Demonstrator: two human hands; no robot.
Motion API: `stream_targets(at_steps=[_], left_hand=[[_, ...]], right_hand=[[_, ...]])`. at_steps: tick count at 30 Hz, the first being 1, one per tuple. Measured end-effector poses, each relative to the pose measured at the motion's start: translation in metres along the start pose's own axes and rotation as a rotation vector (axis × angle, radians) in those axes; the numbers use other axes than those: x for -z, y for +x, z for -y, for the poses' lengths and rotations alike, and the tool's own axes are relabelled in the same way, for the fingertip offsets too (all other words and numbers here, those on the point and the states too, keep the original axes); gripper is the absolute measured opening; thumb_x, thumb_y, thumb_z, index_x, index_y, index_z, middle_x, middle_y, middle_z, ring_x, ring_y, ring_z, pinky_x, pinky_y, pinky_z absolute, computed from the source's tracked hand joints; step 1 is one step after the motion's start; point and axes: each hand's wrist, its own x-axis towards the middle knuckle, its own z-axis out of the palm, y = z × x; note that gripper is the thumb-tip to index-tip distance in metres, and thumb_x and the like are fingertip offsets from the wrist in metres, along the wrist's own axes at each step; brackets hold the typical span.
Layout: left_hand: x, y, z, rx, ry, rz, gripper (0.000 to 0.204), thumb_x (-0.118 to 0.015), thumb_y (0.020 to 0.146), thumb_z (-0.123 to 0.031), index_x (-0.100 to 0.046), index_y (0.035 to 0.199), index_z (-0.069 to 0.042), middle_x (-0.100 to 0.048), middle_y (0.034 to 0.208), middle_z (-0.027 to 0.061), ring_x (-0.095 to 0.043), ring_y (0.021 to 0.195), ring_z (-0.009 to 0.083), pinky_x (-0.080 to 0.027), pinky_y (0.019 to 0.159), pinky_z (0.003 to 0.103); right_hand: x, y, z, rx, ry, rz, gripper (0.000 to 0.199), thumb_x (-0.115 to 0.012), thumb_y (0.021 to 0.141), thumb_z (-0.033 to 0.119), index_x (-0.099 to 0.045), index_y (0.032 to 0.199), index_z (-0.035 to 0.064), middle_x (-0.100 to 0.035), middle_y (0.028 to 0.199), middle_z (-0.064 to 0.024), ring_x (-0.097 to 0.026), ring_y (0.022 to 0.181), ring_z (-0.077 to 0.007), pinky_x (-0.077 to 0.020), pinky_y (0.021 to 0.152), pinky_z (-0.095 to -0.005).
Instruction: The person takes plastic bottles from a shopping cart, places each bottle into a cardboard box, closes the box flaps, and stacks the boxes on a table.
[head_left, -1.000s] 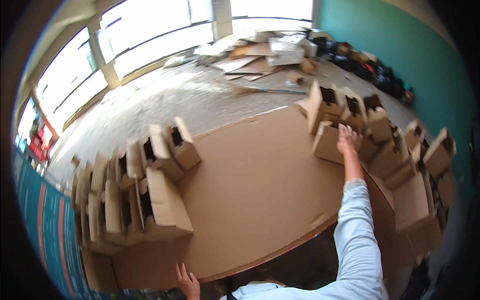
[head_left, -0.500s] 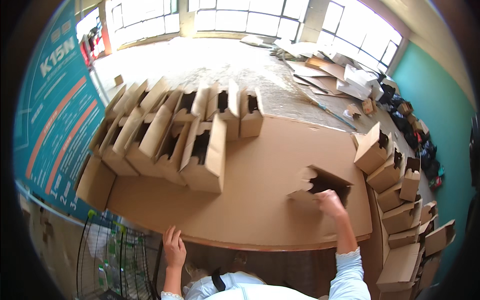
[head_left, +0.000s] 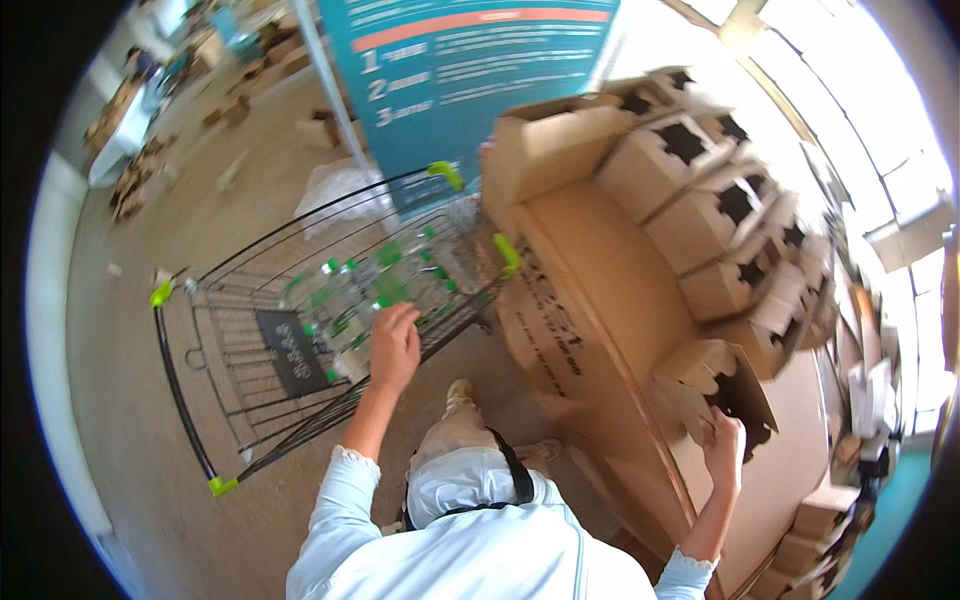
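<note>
A plastic bottle (head_left: 385, 290) with a green cap is being reached for in the black wire trolley (head_left: 215, 400), which stands to the left of the cardboard-covered table (head_left: 600, 270). The left hand (head_left: 395, 345) is stretched out over the trolley's near rim, fingers curled downward among the bottles; whether one is already gripped cannot be told, since the palm is turned away. A bottle is best taken by the body, just below the cap, and lifted straight up so that its neighbours are not knocked over.

The right hand (head_left: 722, 445) rests on the near edge of an open cardboard box (head_left: 715, 385) on the table, fingers bent over its flap, and the box is thereby steadied. The right arm is extended and low, the left arm reaches forward. More folded cardboard boxes (head_left: 720, 200) stand in rows at the table's far side.
</note>
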Motion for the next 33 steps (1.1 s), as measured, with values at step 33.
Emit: stream_targets(at_steps=[33], left_hand=[[-0.085,-0.063,0.285,0.514,0.464,0.908,0.072,-0.089,0.055,-0.016,-0.050,0.113,-0.003,-0.064,0.106,0.0200,-0.065,0.099,0.0379,-0.054,0.081,0.046]], right_hand=[[-0.009,-0.026,-0.059,-0.381,-0.336,0.126,0.040,-0.075,0.084,0.014,-0.058,0.117,-0.0003,-0.063,0.111,-0.0202,-0.057,0.104,-0.0377,-0.0450,0.092,-0.0448]])
